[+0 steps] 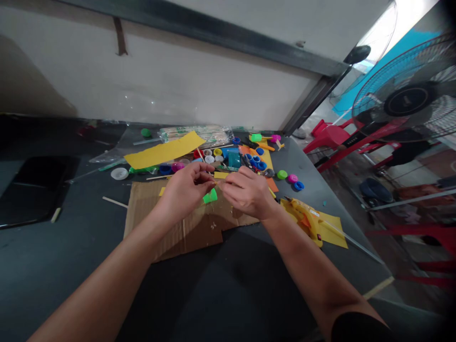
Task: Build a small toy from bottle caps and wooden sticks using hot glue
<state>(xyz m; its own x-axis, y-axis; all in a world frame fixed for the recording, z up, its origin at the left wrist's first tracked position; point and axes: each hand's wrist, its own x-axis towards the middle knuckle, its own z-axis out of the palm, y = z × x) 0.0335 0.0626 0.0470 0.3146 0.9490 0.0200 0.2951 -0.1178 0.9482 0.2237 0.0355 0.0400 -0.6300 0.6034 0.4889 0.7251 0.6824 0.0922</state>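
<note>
My left hand (187, 189) and my right hand (248, 192) meet fingertip to fingertip over a piece of brown cardboard (192, 237). Both are closed in a pinch. Between the fingertips shows a tiny yellowish bit, too small to name. Just under the fingers is a bright green bottle cap (210, 195); whether a finger touches it I cannot tell. A thin wooden stick (200, 153) slants up behind my left fingers. Beyond the hands lie many coloured bottle caps, among them a white one (119, 173) and a blue one (299, 185).
Right of the cardboard, a yellow glue gun (307, 222) rests on yellow paper (337, 228) with a clear glue stick. A yellow paper strip (166, 151) and bagged wooden sticks (195, 134) lie at the back. A black phone (30, 187) is at left; a fan (409, 99) stands at right.
</note>
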